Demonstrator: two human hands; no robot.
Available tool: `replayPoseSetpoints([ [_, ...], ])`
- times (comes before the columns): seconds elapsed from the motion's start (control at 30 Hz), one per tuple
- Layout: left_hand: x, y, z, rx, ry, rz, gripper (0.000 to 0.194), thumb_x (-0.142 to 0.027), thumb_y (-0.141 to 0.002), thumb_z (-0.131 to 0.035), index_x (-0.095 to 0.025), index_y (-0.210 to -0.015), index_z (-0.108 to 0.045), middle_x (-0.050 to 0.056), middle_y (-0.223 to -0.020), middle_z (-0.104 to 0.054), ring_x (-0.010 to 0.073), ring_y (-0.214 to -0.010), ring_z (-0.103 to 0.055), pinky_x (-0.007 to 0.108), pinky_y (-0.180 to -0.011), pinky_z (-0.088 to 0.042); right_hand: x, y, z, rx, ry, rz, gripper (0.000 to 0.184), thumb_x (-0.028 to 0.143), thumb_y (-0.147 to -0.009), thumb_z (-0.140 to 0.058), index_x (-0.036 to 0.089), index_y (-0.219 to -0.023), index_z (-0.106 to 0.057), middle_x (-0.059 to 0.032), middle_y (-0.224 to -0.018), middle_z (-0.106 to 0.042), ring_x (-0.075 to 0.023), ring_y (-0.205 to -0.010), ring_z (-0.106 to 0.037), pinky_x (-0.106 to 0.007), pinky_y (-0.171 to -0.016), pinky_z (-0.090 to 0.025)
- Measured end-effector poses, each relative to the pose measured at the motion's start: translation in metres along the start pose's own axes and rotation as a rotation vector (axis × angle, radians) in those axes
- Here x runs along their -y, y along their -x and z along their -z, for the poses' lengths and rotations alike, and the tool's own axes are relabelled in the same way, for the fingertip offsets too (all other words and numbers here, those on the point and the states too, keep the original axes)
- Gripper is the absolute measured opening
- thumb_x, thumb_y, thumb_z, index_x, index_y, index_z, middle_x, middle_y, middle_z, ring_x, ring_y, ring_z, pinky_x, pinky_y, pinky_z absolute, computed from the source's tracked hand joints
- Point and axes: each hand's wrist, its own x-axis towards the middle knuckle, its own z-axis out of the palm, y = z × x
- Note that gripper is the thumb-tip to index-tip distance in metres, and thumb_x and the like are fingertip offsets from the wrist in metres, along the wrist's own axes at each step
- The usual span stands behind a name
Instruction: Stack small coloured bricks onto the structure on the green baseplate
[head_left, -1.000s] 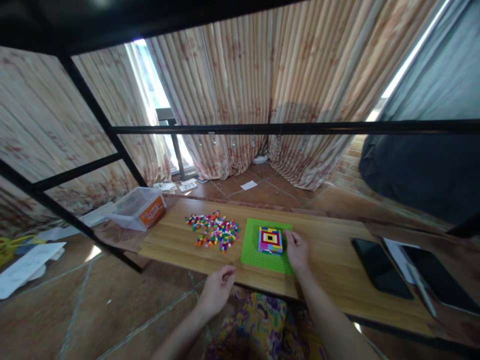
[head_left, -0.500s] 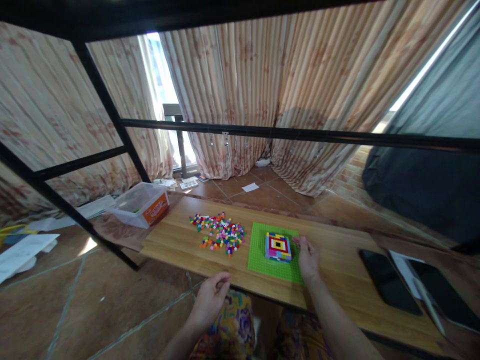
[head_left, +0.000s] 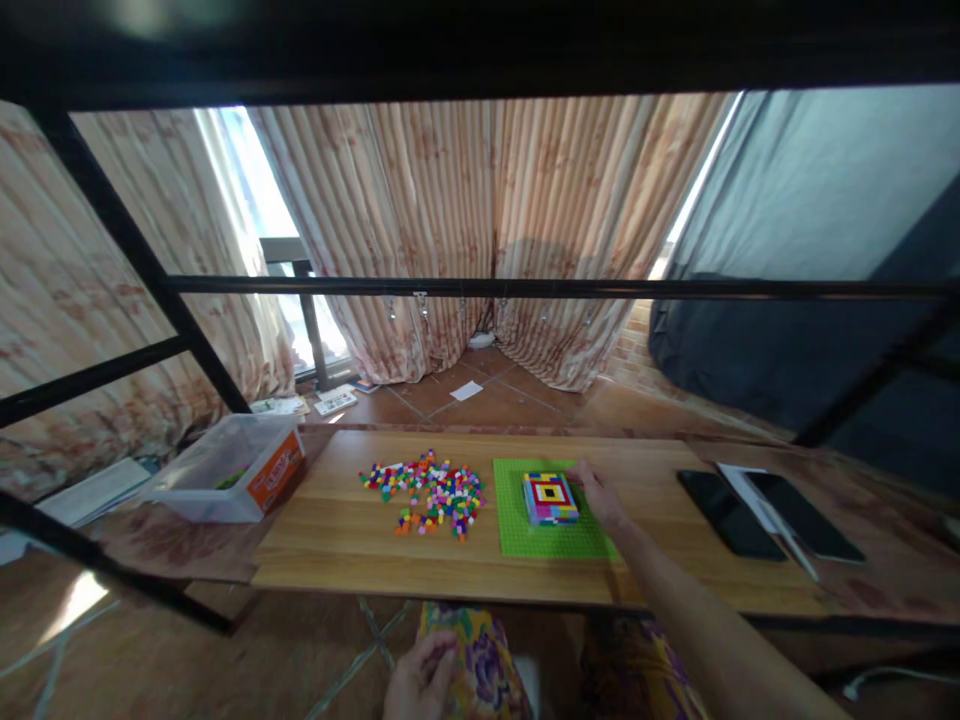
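A small square block build (head_left: 551, 498) with nested coloured rings stands on a green baseplate (head_left: 517, 530) on the wooden board (head_left: 337, 540). My right hand (head_left: 604, 500) rests on the plate's right side with its fingertips touching the build's right edge; the fingers are curled together. A loose pile of small coloured blocks (head_left: 427, 490) lies to the left of the plate. My left hand (head_left: 420, 680) is low, below the board's front edge, next to my patterned clothing, fingers curled.
A clear plastic box (head_left: 225, 480) with an orange label stands left of the board. Two dark phones or tablets (head_left: 731, 515) and a paper lie to the right. Black metal frame bars (head_left: 525, 290) cross above and at the sides. Curtains hang behind.
The view has swung and dropped. My left hand has sunk from the board's front edge down to my lap. My right hand stays at the right side of the build.
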Motion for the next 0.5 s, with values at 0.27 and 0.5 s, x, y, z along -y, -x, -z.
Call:
replayPoseSetpoints([
  [0.27,-0.011,0.004,0.008,-0.018,0.014,-0.042,0.053,-0.066,-0.058,-0.072,-0.021,-0.085,-0.073,0.007,-0.088,-0.075,0.0257,-0.087,-0.071,0.035,-0.079,-0.058,0.003,0.007,0.002,0.042,0.036,-0.048,0.062,0.074,-0.071,-0.049,0.017,-0.074,-0.076,-0.0141,-0.087,-0.076,-0.0306,-0.091,-0.071,-0.046,-0.094,-0.049],
  [0.5,-0.035,0.026,0.000,0.012,-0.113,-0.157,0.041,-0.055,-0.070,-0.065,-0.019,-0.090,-0.073,0.008,-0.093,-0.075,0.0233,-0.089,-0.069,0.033,-0.083,-0.055,0.008,0.027,0.018,0.096,0.179,0.019,0.069,0.068,-0.083,-0.034,0.013,-0.090,-0.076,-0.0148,-0.100,-0.076,-0.0276,-0.099,-0.069,-0.041,-0.094,-0.050],
])
